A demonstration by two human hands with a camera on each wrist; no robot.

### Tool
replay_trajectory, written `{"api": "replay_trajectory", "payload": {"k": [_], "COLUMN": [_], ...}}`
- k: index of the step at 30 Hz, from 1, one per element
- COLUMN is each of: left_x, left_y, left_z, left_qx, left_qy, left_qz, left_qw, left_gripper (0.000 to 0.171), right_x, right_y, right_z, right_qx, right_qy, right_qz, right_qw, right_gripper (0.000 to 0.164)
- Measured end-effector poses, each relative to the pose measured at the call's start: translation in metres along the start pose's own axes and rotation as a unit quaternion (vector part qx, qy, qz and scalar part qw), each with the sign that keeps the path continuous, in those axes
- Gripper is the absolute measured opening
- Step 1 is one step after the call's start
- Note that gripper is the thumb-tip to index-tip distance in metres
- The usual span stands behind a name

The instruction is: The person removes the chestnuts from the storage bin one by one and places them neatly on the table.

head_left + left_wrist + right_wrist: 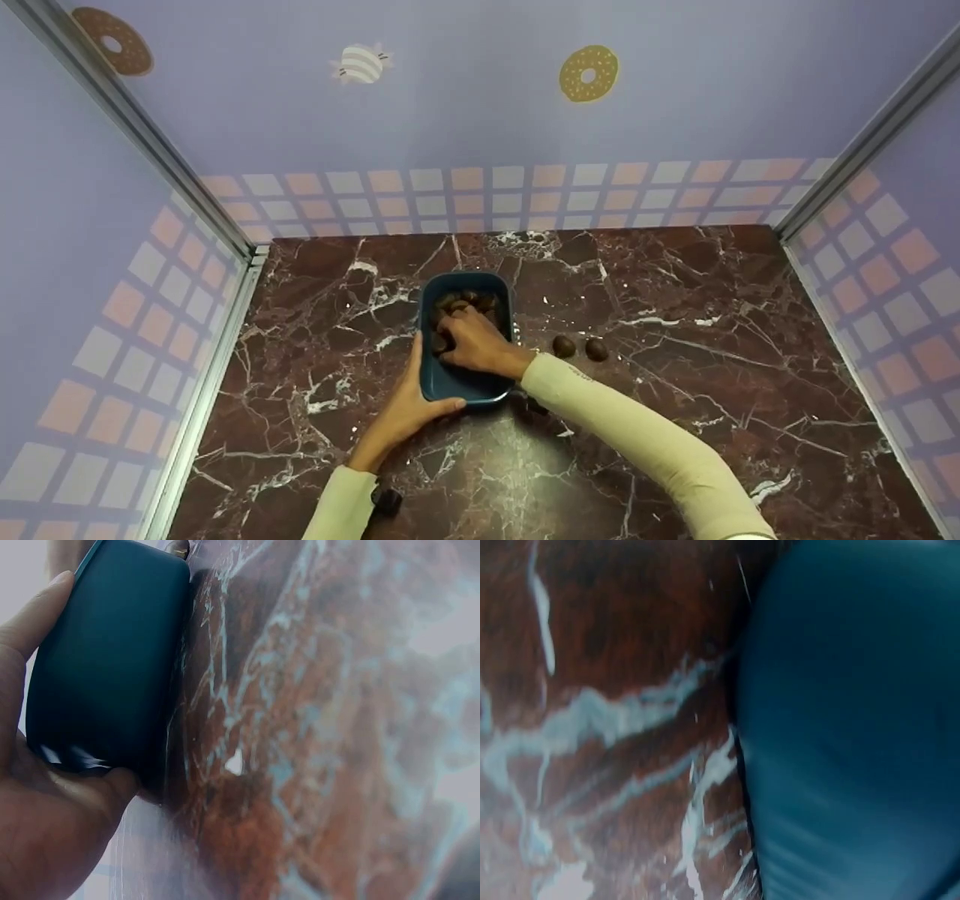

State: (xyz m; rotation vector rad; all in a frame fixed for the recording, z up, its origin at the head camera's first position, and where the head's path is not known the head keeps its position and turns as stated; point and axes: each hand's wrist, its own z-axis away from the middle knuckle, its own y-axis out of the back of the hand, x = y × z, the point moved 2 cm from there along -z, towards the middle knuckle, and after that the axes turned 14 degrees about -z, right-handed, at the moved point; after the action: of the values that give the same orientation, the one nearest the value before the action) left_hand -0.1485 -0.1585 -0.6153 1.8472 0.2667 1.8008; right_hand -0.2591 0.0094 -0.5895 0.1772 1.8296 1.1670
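Observation:
A deep blue rectangular container [465, 382] with rounded corners stands on the table, its long side running away from me. Brown, round, chestnut-like pieces [469, 297] lie heaped toward its far end. My left hand [409, 401] holds the near left corner, fingers along the left side and thumb across the near edge. The left wrist view shows that hand [56, 817] against the container's outer wall [112, 652]. Inside the container, my right hand [474, 343] reaches fingers-down among the brown pieces; its fingertips are partly hidden, so I cannot tell whether it grips one.
Two similar brown pieces, a left one [564, 346] and a right one [597, 349], lie on the dark red marbled table [712, 390] right of the container. A dark object, partly covered, sits under my right sleeve [615, 412]. Patterned walls [480, 112] enclose the table's back and sides.

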Motion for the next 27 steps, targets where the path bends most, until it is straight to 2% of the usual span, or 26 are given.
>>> {"api": "replay_trajectory", "payload": {"k": [4, 5, 10, 13, 20, 27], "left_x": [0.001, 0.001, 0.0, 0.0, 0.001, 0.0], "left_y": [0.0, 0.0, 0.0, -0.001, -0.001, 0.001], "left_z": [0.001, 0.001, 0.001, 0.0, -0.002, 0.0], "left_qx": [-0.001, 0.0, 0.004, 0.005, -0.001, -0.004], "left_qy": [0.002, 0.002, 0.005, 0.001, -0.011, 0.011], "left_qz": [-0.012, -0.016, -0.025, -0.019, -0.006, -0.006], "left_qw": [0.9999, 0.9999, 0.9997, 0.9998, 0.9999, 0.9999], "left_gripper": [0.141, 0.141, 0.141, 0.141, 0.142, 0.144], "right_x": [-0.005, 0.0, -0.005, -0.016, -0.022, -0.019], "right_y": [-0.006, -0.011, -0.007, 0.008, 0.039, 0.066], "right_z": [0.001, 0.0, 0.005, 0.013, 0.027, 0.046], "right_qx": [-0.001, 0.005, 0.004, 0.003, 0.007, 0.017], "right_qy": [0.003, 0.013, 0.014, 0.002, 0.038, 0.027], "right_qz": [0.014, 0.018, 0.006, -0.013, -0.068, -0.096], "right_qw": [1.0, 1.0, 1.0, 1.0, 0.997, 0.995], "right_gripper": [0.035, 0.035, 0.035, 0.035, 0.037, 0.04]}}
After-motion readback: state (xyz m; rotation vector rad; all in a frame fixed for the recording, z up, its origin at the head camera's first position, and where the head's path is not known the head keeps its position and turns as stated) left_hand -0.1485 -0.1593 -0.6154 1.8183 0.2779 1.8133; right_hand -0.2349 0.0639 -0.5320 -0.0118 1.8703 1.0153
